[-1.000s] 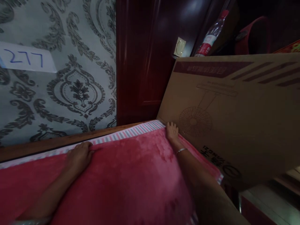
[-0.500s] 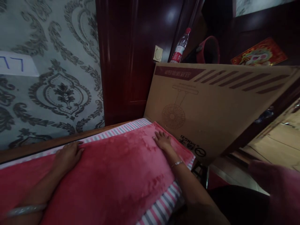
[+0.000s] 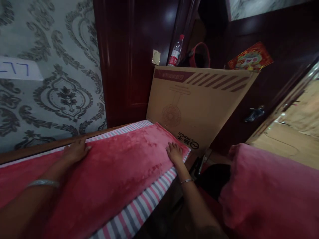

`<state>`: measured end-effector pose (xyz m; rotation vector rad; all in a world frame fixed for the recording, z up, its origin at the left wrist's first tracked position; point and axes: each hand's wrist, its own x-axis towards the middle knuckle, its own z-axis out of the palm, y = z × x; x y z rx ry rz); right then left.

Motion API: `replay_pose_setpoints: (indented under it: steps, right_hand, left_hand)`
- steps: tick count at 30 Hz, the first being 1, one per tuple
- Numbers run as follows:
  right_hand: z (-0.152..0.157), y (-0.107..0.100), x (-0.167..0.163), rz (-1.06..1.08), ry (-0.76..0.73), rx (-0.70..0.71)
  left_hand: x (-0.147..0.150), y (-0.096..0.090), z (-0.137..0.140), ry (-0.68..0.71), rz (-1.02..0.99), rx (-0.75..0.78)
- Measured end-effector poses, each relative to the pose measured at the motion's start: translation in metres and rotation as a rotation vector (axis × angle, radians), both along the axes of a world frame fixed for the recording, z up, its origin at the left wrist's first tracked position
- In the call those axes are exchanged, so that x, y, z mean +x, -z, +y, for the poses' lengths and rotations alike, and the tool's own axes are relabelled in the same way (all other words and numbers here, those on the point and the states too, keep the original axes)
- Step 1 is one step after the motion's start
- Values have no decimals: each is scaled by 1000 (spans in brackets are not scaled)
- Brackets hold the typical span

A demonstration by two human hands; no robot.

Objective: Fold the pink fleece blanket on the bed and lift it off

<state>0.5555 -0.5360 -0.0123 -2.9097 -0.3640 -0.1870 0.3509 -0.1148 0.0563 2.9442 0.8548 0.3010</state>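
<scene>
A red-pink plush cloth (image 3: 119, 156) lies spread over a striped sheet (image 3: 139, 205) on a long surface, with the stripes showing along both edges. My left hand (image 3: 76, 151) rests on the cloth's far edge by the wall, fingers stretched out and thumb apart. Near the right end of the cloth, my right hand (image 3: 175, 153) lies palm down with its fingers spread. Both hands touch the plush without gripping it. Small ripples mark the pile between them.
A large cardboard box (image 3: 204, 109) stands upright beyond the right end. Behind its top edge are a plastic bottle (image 3: 175, 53) and a red-rimmed round object (image 3: 200, 54). Another pink plush bundle (image 3: 269, 196) sits at the lower right. A patterned wall (image 3: 57, 83) borders the far side.
My right hand has slid nearer to me, toward the cloth's near right corner. My left hand stays at the far edge. The view has turned right, bringing the pink bundle further in.
</scene>
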Motion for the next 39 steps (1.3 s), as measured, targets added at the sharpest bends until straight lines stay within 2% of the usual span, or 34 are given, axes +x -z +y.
replay_pose_setpoints:
  steps: [3, 5, 8, 11, 13, 16, 29, 39]
  right_hand:
    - [-8, 6, -9, -20, 25, 14]
    - [-12, 9, -13, -35, 47, 16]
    - [-16, 12, -17, -73, 105, 35]
    - [-19, 15, -19, -100, 189, 85]
    - [-20, 17, -20, -115, 247, 125]
    - [-22, 19, -20, -131, 310, 180]
    - [-63, 1, 2, -98, 450, 212]
    - [-67, -10, 13, -23, 435, 335]
  left_hand:
    - [-5, -7, -33, 72, 63, 113]
    - [-11, 2, -65, 236, 74, 150]
    - [-25, 33, -107, 512, 45, 100]
    - [-37, 66, -128, 636, 6, 77]
    - [-42, 80, -130, 654, -59, 99]
    - [-44, 85, -127, 673, -112, 128]
    - [-41, 91, -123, 693, -148, 121]
    - [-44, 81, -129, 670, -120, 85]
